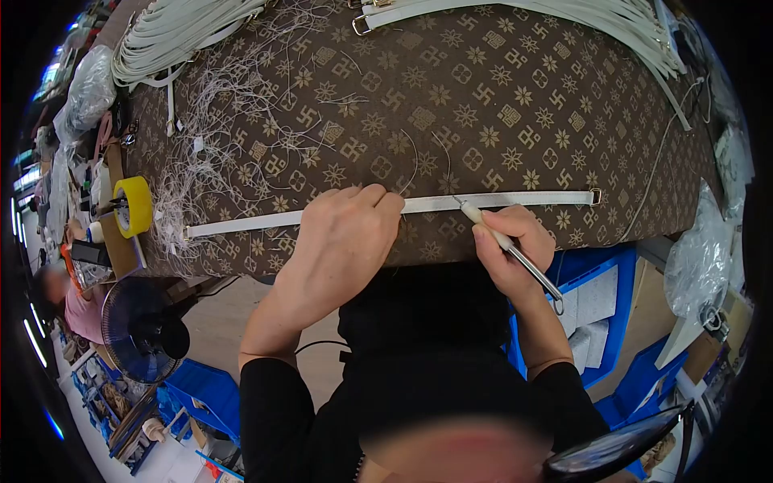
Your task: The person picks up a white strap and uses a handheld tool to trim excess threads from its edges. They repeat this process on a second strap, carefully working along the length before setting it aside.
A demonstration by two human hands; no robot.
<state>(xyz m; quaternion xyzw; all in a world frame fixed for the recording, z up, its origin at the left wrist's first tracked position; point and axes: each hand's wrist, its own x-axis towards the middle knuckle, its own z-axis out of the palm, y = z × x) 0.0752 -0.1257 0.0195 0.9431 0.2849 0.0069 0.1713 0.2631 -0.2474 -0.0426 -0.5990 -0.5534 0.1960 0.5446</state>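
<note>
White leather belt (499,200) lies lengthwise across the near part of a table covered in brown patterned cloth (483,80), slanting slightly, with a metal buckle (597,196) at its right end and its other end near a tangle of loose pale threads (217,121). The left hand (342,241) rests over the belt left of its middle, back of the hand up and fingers curled under; the fingertips are hidden, so whether they pinch the belt or only press on it cannot be told. The right hand (515,249) grips a pen-shaped tool (473,214) between thumb and fingers, slanted, its thin tip at the belt a little to the right of the left hand; whether it touches cannot be told. Two curved threads (415,157) (445,153) run up the cloth from near the belt, between the hand and the tip or close to it. Bundles of white straps (177,36) (547,12) lie along the far side, and a roll of yellow tape (137,207) stands at the left edge. Below the table are a black fan (145,330) on the left and a blue crate (616,322) holding pale blocks on the right.
</note>
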